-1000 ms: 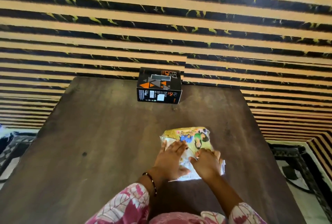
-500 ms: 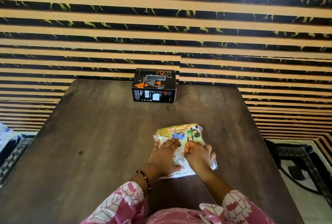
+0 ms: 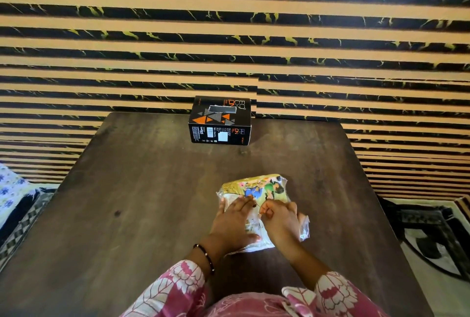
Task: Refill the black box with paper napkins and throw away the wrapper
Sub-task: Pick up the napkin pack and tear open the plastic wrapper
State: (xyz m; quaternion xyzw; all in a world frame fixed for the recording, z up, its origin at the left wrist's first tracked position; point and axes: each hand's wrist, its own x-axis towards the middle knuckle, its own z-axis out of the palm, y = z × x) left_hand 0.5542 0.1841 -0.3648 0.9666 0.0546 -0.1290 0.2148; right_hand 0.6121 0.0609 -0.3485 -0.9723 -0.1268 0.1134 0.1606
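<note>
A pack of paper napkins in a clear wrapper with a yellow printed picture (image 3: 262,187) lies on the dark wooden table (image 3: 142,202), near its front middle. My left hand (image 3: 232,222) rests on the pack's left half, fingers pinching the plastic on top. My right hand (image 3: 278,217) pinches the wrapper right beside it, fingers curled. The black box (image 3: 220,121) with orange triangles and a slot in its top stands at the table's far edge, against the wall, well beyond both hands.
A wall of tan and black marbled stripes (image 3: 254,37) rises directly behind the table. A patterned rug (image 3: 437,240) covers the floor on the right, and a blue-flowered cloth (image 3: 10,189) lies at the left.
Both hands' fingers have curled from lying flat on the pack to pinching the wrapper at its top middle. The pack and the box stay in place.
</note>
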